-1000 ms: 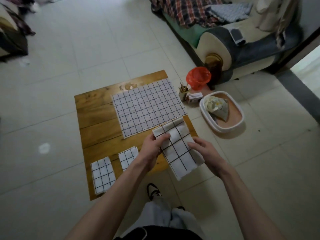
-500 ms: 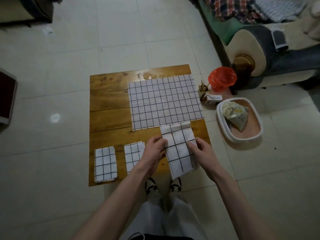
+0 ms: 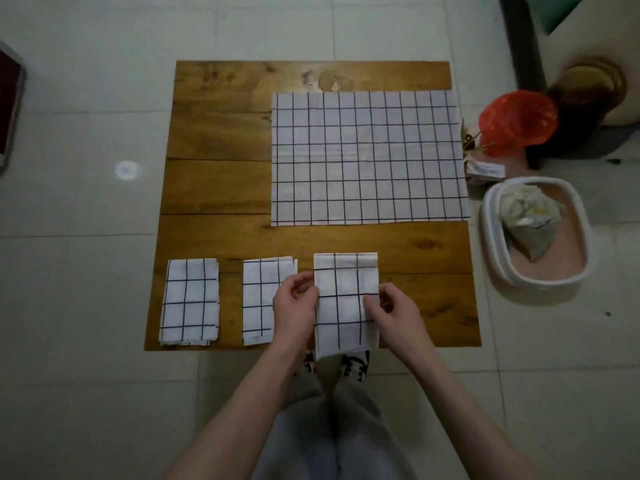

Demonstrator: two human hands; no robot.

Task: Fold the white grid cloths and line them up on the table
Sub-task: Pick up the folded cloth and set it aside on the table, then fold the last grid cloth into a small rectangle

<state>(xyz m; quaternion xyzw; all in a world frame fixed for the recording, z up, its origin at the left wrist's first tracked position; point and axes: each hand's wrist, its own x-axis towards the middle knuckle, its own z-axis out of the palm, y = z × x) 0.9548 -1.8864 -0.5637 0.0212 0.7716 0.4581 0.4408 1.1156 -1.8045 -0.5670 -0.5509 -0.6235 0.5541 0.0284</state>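
Both hands pinch the third folded cloth [image 3: 341,299] at the counter's [image 3: 221,188] near edge: left hand [image 3: 294,308] w/ fingers curled on its left side, right hand [image 3: 393,315] on its right side. Its near end overhangs the edge. Two folded cloths [image 3: 189,301] [image 3: 261,299] lie left of it; unfolded grid cloth [image 3: 367,157] lies flat beyond it.

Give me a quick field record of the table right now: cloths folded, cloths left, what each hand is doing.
surface: wooden table
folded and placed: left folded cloth; middle folded cloth
in hand: third folded cloth, near edge overhanging the table front
left hand: pinches the third cloth's left edge
right hand: pinches its right edge
still unfolded: large grid cloth, flat at far right
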